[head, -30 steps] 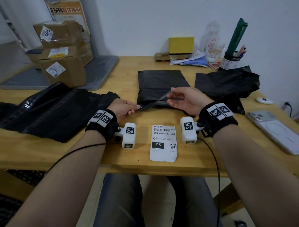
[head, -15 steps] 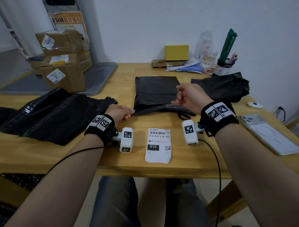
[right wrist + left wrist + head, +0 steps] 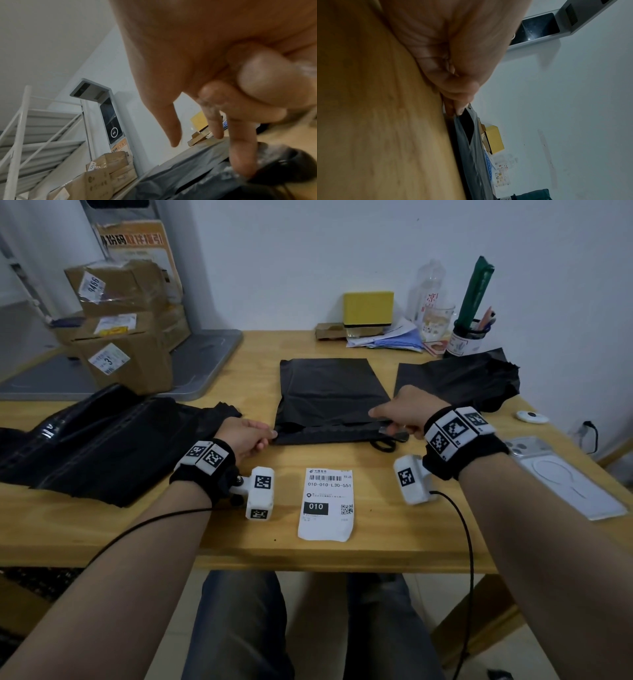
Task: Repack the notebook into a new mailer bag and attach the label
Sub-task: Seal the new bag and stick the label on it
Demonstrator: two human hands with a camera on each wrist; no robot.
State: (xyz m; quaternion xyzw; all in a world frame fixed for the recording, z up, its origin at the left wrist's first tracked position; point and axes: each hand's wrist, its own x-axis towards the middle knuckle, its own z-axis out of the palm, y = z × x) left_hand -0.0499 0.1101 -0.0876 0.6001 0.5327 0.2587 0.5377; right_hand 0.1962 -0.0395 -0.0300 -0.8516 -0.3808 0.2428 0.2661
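Two things matter, nearest first: the white printed paper shipping label [image 3: 326,504] lies flat at the wooden table [image 3: 376,549] edge between both wrists; beyond, the left hand [image 3: 247,433] pinches the thin black plastic mailer bag [image 3: 329,392] at its near-left corner, the right hand [image 3: 402,409] holds the flap's right end; likely light, limp, slippery, best gripped at corners

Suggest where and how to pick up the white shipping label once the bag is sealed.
Take the shipping label by its near short edge, coming from the table's front side. It lies flat and printed face up, but its near end looks slightly lifted, close to the table's front edge, so a thumb and fingertip pinch can probably get under there. Both hands are busy on the mailer bag.
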